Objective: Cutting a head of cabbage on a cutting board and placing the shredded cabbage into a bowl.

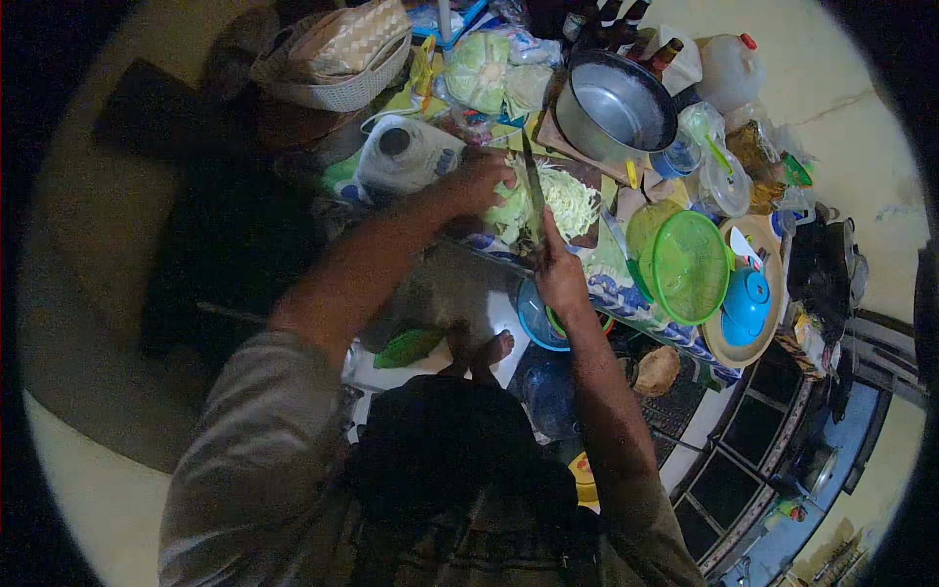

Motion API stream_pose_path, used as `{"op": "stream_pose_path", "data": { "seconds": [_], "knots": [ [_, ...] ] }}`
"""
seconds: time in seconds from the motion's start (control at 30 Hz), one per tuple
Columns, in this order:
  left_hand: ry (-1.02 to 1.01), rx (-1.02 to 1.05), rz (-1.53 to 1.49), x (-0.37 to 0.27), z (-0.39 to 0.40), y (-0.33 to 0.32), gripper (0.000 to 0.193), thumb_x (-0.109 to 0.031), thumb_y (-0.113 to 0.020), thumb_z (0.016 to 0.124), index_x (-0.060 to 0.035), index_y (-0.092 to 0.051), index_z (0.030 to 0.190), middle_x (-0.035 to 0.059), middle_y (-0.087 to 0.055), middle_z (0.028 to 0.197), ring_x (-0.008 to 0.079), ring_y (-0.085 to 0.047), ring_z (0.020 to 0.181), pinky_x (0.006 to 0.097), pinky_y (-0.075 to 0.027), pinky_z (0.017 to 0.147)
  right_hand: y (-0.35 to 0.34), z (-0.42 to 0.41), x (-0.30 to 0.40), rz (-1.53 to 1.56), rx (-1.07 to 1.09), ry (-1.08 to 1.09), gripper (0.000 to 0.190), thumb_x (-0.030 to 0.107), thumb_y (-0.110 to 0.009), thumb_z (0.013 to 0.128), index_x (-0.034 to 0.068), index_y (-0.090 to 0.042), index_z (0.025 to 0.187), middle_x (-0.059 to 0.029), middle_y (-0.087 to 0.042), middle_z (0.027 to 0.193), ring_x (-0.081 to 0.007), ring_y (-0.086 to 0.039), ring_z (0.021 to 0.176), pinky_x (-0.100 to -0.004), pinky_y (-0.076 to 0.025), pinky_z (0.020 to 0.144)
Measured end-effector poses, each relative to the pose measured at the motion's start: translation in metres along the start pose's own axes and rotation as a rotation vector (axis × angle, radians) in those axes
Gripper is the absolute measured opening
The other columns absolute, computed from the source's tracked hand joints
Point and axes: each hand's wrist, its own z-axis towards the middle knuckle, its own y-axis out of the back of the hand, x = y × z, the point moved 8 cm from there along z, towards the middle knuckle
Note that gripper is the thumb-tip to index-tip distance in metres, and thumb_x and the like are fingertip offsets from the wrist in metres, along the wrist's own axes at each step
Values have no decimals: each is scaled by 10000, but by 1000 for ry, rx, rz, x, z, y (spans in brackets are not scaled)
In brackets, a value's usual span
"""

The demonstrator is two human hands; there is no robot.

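In the head view, my right hand [561, 275] grips the handle of a long kitchen knife [534, 176], its blade pointing away from me. The blade stands over pale green cabbage on a dark cutting board [589, 174]. Right of the blade lies a heap of shredded cabbage [576, 205]. On the left side of the blade, my left hand [490, 182] holds a cabbage piece [508, 213] against the board with curled fingers. The fingertips are close to the blade, and part of the piece is hidden beneath the hand.
A large metal pot [616, 103] stands behind the board. Whole cabbage [477, 70] lies at the back. To the right are a green plastic strainer [691, 268], a second knife [615, 231] and a round tray [770, 293]. A white plastic container [407, 158] sits left.
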Motion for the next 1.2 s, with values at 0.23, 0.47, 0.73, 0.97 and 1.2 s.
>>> {"op": "stream_pose_path", "data": {
  "seconds": [0.23, 0.47, 0.73, 0.97, 1.2],
  "knots": [
    [68, 194, -44, 1, 11, -5, 349, -153, -776, 684, -69, -582, 961, 135, -571, 937, 344, -561, 985, 444, -442, 849, -1, -11, 11, -6, 117, -13, 670, 94, -482, 931, 284, -177, 1496, -314, -634, 852, -462, -637, 842, -499, -494, 738],
    [170, 111, -86, 0, 7, -1, 326, -146, -777, 669, -66, -610, 937, 156, -593, 970, 345, -563, 1008, 439, -446, 864, -41, 13, -23, -61, 180, -37, 739, 55, -445, 892, 316, -112, 1498, -330, -620, 906, -498, -608, 836, -552, -472, 764],
    [117, -186, -186, 12, -20, 3, 361, -129, -774, 679, -64, -575, 973, 157, -563, 1006, 357, -545, 1023, 442, -441, 870, -34, 10, -8, -82, 171, -14, 770, 46, -496, 859, 280, -144, 1502, -289, -639, 921, -455, -627, 860, -512, -477, 765],
    [152, -21, -127, 6, -9, 0, 339, -146, -778, 688, -49, -581, 947, 141, -566, 983, 345, -548, 993, 438, -448, 846, -2, -17, 22, -45, 103, -14, 662, 120, -490, 934, 275, -175, 1495, -296, -631, 813, -453, -628, 745, -511, -497, 698],
    [186, -28, -116, 8, -9, -3, 340, -205, -790, 643, -52, -617, 893, 150, -606, 946, 334, -584, 962, 429, -463, 820, -20, -7, 10, -234, 209, -108, 779, 24, -460, 830, 296, -164, 1499, -293, -642, 874, -463, -630, 787, -538, -489, 723]
  ]
}}
